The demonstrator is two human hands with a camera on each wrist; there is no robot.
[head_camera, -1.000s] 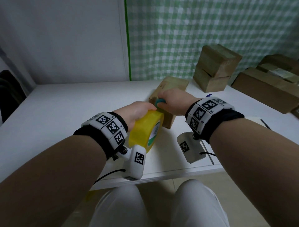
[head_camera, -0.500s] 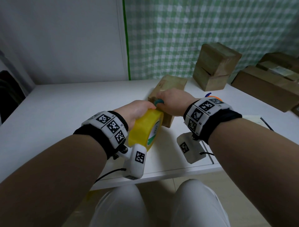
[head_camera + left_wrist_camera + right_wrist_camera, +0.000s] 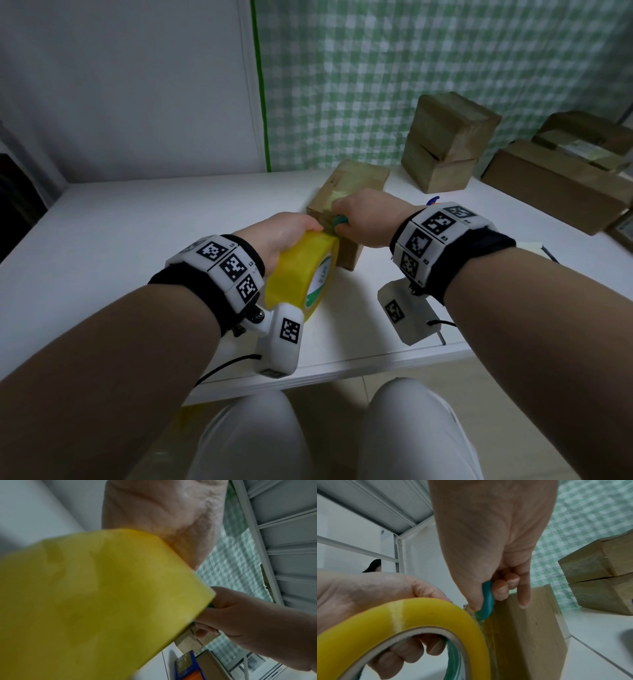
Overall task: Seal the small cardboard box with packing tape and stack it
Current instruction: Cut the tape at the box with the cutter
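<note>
A small cardboard box [image 3: 356, 178] lies on the white table [image 3: 137, 222], with a strip of clear tape along its top. My left hand [image 3: 284, 233] grips a yellow roll of packing tape [image 3: 301, 277], fingers curled through its core [image 3: 412, 654], held at the box's near end. My right hand [image 3: 366, 219] grips a small teal cutter [image 3: 486, 599] at the box's near top edge, where the tape leaves the roll [image 3: 406, 616]. In the left wrist view the roll [image 3: 94, 601] fills most of the frame, with my right hand [image 3: 240, 615] behind it.
Two taped cardboard boxes [image 3: 448, 140] stand stacked at the back right. Longer cardboard boxes [image 3: 555, 185] lie along the right edge. A green checked curtain [image 3: 428, 68] hangs behind the table. A blue and orange object [image 3: 188, 669] lies by the boxes. My knees are below the table's front edge.
Both hands stay at the box's near end; the right hand with the cutter has shifted slightly. The tape roll has hardly moved.
</note>
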